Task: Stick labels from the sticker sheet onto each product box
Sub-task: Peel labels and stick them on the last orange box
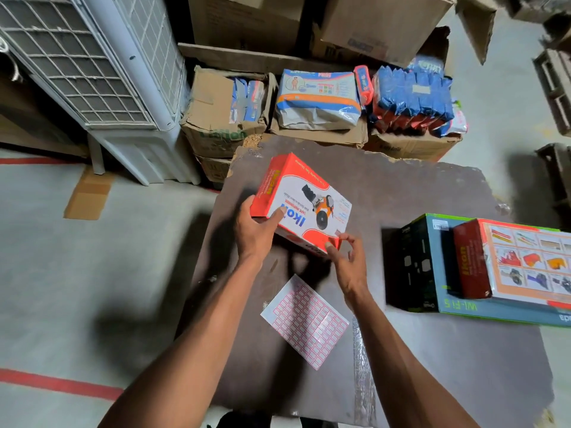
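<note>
Over the middle of the dark table (401, 193), toward its far edge, the head view shows a red and white product box (301, 205) held tilted above the surface, its long axis running from far-left to near-right. The left hand (256, 233) grips its left near corner, fingers curled underneath and thumb lying on the printed white face. The right hand (346, 261) is at the box's near-right corner, thumb and fingertips touching or just about to touch that corner, the other fingers spread and loosely bent; whether it pinches a label cannot be told.

The sticker sheet (304, 321) lies flat on the table near its front edge, directly below the box and between the two forearms, turned diagonally. It is white with a grid of small red-bordered labels. The right hand is the nearer one to it, so a reach for the next label would go back toward the person and slightly left.

The box shows a printed tool picture and blue lettering on the white face, with red sides.

At the table's right edge a teal and black carton (432, 267) lies with a dark red box (469, 261) stacked on it.
</note>
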`<state>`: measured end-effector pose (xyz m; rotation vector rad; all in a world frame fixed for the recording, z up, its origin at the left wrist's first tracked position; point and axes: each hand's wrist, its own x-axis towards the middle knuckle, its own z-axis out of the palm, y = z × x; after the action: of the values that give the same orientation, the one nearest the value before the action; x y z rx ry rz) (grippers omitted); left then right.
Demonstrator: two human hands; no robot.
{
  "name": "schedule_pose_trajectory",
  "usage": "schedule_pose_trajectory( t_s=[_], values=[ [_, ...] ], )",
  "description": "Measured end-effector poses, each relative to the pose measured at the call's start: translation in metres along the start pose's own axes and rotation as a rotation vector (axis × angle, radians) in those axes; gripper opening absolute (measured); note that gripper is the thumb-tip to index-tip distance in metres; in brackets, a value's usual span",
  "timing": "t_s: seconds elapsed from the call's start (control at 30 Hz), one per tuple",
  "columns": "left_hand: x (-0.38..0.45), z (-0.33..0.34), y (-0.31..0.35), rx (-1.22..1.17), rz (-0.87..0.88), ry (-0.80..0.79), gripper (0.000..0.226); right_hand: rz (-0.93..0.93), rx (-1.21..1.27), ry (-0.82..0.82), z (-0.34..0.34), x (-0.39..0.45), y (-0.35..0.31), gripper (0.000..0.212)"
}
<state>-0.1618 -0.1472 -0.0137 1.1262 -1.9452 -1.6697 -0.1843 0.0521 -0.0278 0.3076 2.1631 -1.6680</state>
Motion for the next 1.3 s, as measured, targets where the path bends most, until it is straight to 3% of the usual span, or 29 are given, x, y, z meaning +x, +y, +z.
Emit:
schedule_pose_trajectory(
  t_s=[0.2,0.33,0.5,0.6,0.7,0.87,0.97,1.13,1.3],
  values=[
    [-0.032,-0.023,0.014,0.100,0.213,-0.001,0.071,-0.052,0.241,0.087,0.003,-0.046,-0.019,0.013],
    [-0.057,-0.038,0.019,0.236,0.390,-0.058,0.077,-0.195,0.295,0.047,0.006,-0.078,-0.049,0.008],
    [-0.081,-0.047,0.012,0.265,0.544,-0.122,0.073,-0.530,0.020,-0.086,0.015,-0.101,-0.067,0.020],
    [-0.088,-0.051,0.007,0.290,0.550,-0.170,0.074,-0.588,-0.145,-0.179,0.022,-0.102,-0.067,0.027],
    [-0.092,-0.058,0.004,0.318,0.536,-0.224,0.077,-0.622,-0.270,-0.169,0.023,-0.103,-0.063,0.031],
    [-0.096,-0.062,0.011,0.287,0.562,-0.210,0.049,-0.564,-0.266,-0.101,0.024,-0.108,-0.058,0.026],
    [-0.101,-0.059,0.014,0.241,0.469,-0.192,0.034,-0.502,-0.136,-0.057,0.023,-0.116,-0.060,0.016],
    [-0.107,-0.044,0.020,0.142,0.293,-0.133,0.033,-0.391,-0.005,0.011,0.018,-0.123,-0.055,0.007],
    [-0.116,-0.035,0.022,0.086,0.252,-0.171,0.025,-0.231,0.204,0.123,0.014,-0.125,-0.055,0.013]
  ],
)
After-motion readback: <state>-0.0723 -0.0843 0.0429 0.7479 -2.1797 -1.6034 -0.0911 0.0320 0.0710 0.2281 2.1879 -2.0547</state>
